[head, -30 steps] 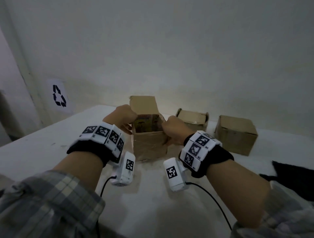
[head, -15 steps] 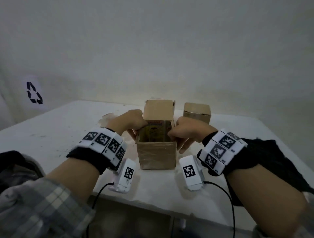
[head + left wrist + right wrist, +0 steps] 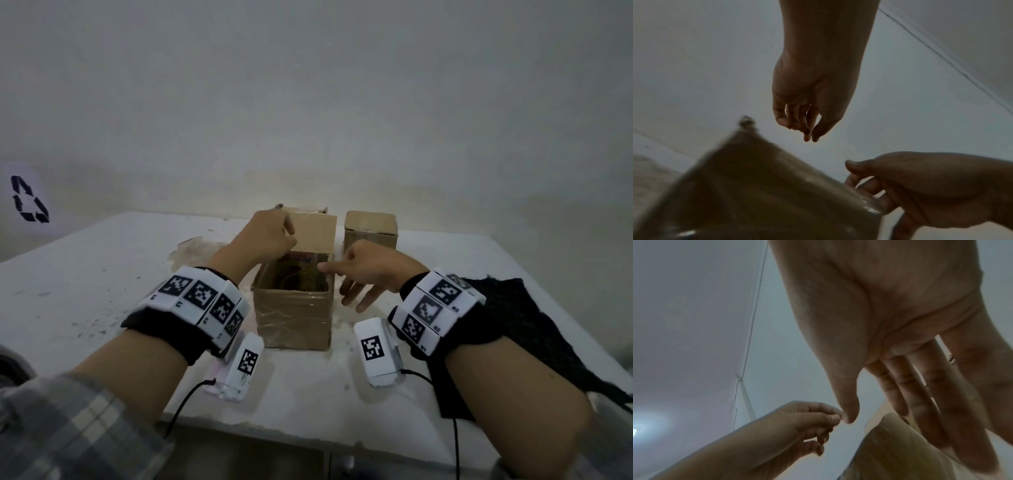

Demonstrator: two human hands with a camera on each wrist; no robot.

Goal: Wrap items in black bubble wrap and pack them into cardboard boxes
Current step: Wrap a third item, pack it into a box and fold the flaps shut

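Head view: open cardboard box (image 3: pixel 294 305), taped on its near face, stands on the white table (image 3: pixel 85 274) between both wrists; far flap (image 3: pixel 313 233) upright; something printed shows inside, too dim to identify. Left hand (image 3: pixel 263 236) sits at the flap's left edge with fingers curled against it; whether it actually pinches the card cannot be told here. Right hand (image 3: pixel 371 270) hovers at the box's right rim, fingers spread and relaxed, holding nothing. Black bubble wrap (image 3: pixel 520 329) lies flat on the table to the right, partly under the right forearm. Closed second box (image 3: pixel 371 229) stands behind on the right; a third box (image 3: pixel 301 209) peeks out behind the flap. Recycling sign (image 3: pixel 29 198) on the left wall. Left wrist view: dim; left hand (image 3: pixel 809 97) with fingers loosely bunched, nothing visibly between them; right hand (image 3: pixel 920 186) beside the blurred box (image 3: pixel 760 186). Right wrist view: right hand (image 3: pixel 900 337) flat and wide; left hand (image 3: pixel 813 421) curled. Hazards (a judgement): the light box may slide or tip if the flap is pushed one-handed; the forearm could drag the wrap off the table edge.
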